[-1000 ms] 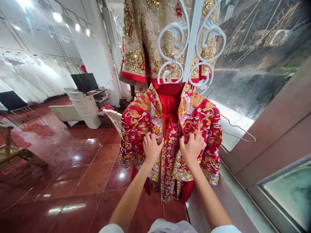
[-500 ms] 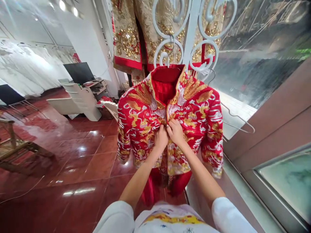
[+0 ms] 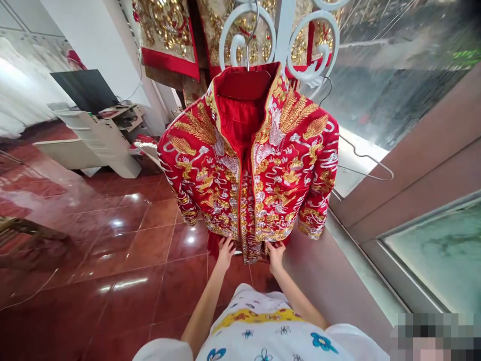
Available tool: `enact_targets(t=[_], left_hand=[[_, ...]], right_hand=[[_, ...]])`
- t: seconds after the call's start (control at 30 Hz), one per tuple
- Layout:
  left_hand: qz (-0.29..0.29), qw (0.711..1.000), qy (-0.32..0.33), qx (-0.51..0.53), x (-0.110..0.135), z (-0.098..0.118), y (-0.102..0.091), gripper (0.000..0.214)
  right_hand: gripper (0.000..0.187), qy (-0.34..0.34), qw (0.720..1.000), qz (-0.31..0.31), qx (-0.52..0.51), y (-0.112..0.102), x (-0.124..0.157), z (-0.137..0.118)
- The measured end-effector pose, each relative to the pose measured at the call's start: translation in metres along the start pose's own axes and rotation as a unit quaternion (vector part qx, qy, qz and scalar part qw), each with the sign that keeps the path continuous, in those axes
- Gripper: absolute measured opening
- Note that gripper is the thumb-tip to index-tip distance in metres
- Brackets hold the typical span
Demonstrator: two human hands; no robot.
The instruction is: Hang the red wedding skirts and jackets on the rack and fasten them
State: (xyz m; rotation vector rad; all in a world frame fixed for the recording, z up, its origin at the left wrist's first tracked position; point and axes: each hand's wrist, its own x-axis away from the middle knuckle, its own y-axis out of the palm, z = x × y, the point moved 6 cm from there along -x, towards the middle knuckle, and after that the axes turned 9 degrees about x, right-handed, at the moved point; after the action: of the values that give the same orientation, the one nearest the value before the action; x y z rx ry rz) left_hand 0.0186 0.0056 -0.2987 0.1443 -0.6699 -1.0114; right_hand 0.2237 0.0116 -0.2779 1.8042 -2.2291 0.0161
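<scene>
A red jacket (image 3: pixel 285 170) with gold and silver embroidery hangs upright by a metal hook (image 3: pixel 247 50), its front parted below the stand collar. At the bottom of the left front panel, my left hand (image 3: pixel 225 251) has its fingertips closed on the hem. On the other panel, my right hand (image 3: pixel 276 253) pinches the lower edge beside the opening. Between the two panels shows an embroidered strip (image 3: pixel 248 215), and red cloth (image 3: pixel 213 244) hangs lower behind. The fingers behind the hem are partly hidden.
White scrolled ironwork (image 3: pixel 282 35) stands behind the jacket, with gold sequined garments (image 3: pixel 169 30) hanging beyond it. An empty wire hanger (image 3: pixel 363 163) juts out at right near the window. A desk with a dark monitor (image 3: pixel 84 87) stands at left on glossy red tiles (image 3: pixel 150 245).
Both my hands have let go of the upper front edges and moved down to the hem, farther apart. The jacket front, held together before, now hangs parted. The view has tilted downward.
</scene>
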Motion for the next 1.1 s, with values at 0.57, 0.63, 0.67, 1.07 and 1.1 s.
enact_targets(t=[0.57, 0.63, 0.67, 1.07, 1.1], left_hand=[[-0.127, 0.973, -0.174, 0.087, 0.049, -0.063, 0.001, 0.04], [-0.116, 0.977, -0.157, 0.083, 0.054, -0.062, 0.008, 0.048], [-0.107, 0.98, -0.146, 0.082, 0.056, -0.061, 0.01, 0.051], [-0.109, 0.984, -0.102, 0.095, 0.064, -0.045, 0.019, 0.066], [-0.115, 0.983, -0.104, 0.097, 0.067, -0.045, 0.023, 0.067]], right_hand=[[0.036, 0.202, 0.96, -0.118, -0.156, 0.001, 0.029, 0.03], [0.041, 0.193, 0.962, -0.101, -0.165, -0.002, 0.033, 0.027], [0.043, 0.189, 0.963, -0.093, -0.168, -0.003, 0.034, 0.026], [0.046, 0.163, 0.966, -0.088, -0.179, -0.018, 0.042, 0.016], [0.049, 0.161, 0.966, -0.098, -0.179, -0.017, 0.044, 0.015]])
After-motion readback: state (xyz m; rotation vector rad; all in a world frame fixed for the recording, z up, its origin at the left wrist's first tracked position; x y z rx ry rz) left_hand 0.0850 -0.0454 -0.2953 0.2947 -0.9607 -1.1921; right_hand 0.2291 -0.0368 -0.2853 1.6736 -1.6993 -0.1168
